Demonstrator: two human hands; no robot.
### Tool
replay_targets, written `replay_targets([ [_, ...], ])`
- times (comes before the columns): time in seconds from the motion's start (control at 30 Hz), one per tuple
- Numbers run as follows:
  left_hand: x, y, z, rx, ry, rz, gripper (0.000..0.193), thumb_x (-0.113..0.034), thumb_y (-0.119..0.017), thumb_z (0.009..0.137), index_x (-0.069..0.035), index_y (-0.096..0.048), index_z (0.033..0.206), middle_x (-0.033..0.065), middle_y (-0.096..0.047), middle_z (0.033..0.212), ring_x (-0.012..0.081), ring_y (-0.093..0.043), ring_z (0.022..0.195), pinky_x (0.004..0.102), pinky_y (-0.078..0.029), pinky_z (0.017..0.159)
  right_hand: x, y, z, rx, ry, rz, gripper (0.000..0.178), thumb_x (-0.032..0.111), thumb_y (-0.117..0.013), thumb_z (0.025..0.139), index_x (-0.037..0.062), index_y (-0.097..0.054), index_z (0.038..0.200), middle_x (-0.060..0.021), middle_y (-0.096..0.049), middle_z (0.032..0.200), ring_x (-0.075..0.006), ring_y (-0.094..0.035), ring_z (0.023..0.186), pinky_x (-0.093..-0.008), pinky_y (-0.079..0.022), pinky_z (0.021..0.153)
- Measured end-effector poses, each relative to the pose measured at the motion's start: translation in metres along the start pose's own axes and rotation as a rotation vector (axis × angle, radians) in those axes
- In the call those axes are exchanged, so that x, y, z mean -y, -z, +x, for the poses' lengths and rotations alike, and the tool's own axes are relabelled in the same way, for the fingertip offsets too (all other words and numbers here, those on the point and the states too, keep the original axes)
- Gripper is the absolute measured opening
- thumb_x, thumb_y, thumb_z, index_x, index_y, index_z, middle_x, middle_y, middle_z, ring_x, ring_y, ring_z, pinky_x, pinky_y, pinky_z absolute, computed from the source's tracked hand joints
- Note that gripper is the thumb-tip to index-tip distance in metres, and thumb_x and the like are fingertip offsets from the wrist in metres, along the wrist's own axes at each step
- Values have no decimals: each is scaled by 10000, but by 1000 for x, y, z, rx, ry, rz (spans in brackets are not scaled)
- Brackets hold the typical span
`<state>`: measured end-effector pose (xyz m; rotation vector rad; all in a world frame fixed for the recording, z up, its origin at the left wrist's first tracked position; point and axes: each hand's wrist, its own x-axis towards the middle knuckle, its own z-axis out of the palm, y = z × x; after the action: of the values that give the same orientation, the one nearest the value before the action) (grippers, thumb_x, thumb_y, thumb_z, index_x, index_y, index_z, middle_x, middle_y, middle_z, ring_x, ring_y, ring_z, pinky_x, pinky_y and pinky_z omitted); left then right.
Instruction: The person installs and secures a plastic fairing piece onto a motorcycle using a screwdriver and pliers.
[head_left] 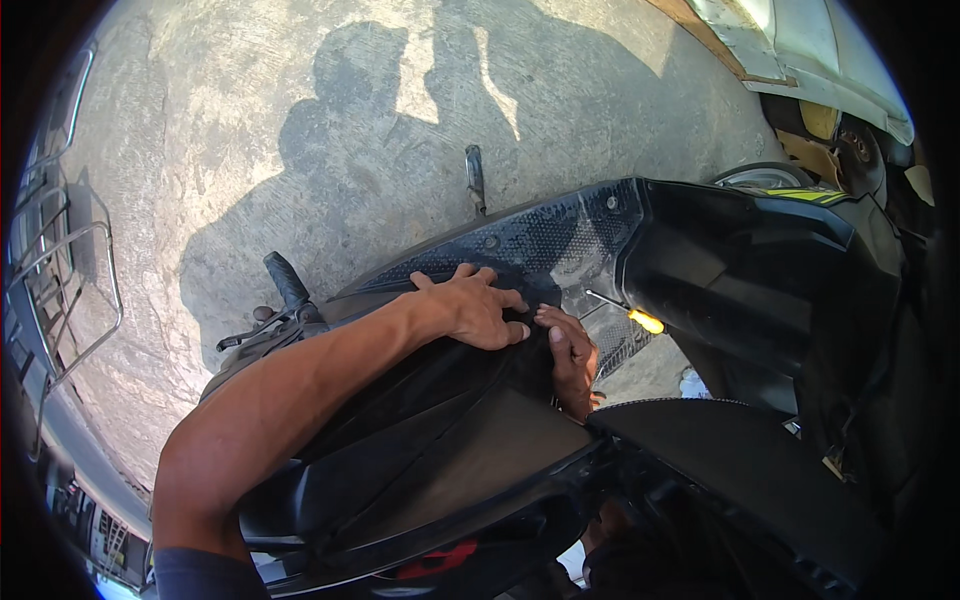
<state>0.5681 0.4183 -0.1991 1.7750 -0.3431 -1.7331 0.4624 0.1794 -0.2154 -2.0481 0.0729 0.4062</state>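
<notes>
My left hand (482, 308) lies with spread fingers on the black plastic body panel (450, 430) of a scooter, its thumb and forefinger by the panel's front edge. Close beside it, my right hand (572, 362) has its fingers bent against that same edge, with the thumb raised; its wrist passes behind the panel and the black seat. What lies under the fingertips is hidden. On the scooter's textured footboard (590, 230) rests a screwdriver (645, 321) with a yellow handle, just right of my right hand.
The black front leg shield (740, 280) rises at the right. A stitched black seat (730, 470) is at the lower right. Footrests (285, 280) stick out over the concrete floor (230, 130). Metal racks (75, 270) stand at far left, a pale panel (810, 50) at upper right.
</notes>
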Motion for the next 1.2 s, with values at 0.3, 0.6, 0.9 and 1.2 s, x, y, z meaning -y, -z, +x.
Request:
replay_targets([
  [0.3,-2,-1,9,2,-10,-8,757,-694,-606,893,-322,-516,1547,185,-350,1608,434,-200,1555,861,-180,1104,-3,-1,37,109,57,-37,227,85,-543,979,-29,-618,797,-139,-620,794,-277,-587,766,-384,-462,724],
  [0.6,0,6,7,55,-11,57,634,-632,-477,1008,-358,-460,1579,175,-351,1601,420,-205,1556,850,-181,1105,-11,-2,54,196,95,-44,262,58,-574,961,-30,-528,718,-129,-509,674,-269,-478,635,-398,-383,615],
  [0.9,6,-13,12,-54,-107,137,585,-522,-369,1060,-329,-406,1611,195,-348,1629,422,-234,1549,746,-160,1187,-12,-27,44,-52,-68,-120,157,145,-600,1038,-4,-649,1037,-135,-629,987,-275,-617,929,-387,-486,843],
  [1.2,7,-12,14,-49,-105,137,851,-758,-536,877,-288,-461,1582,234,-357,1604,439,-257,1529,719,-189,1165,-29,-21,34,-261,-204,-137,227,160,-524,1083,4,-588,1235,-106,-596,1054,-201,-576,951,-363,-486,860],
])
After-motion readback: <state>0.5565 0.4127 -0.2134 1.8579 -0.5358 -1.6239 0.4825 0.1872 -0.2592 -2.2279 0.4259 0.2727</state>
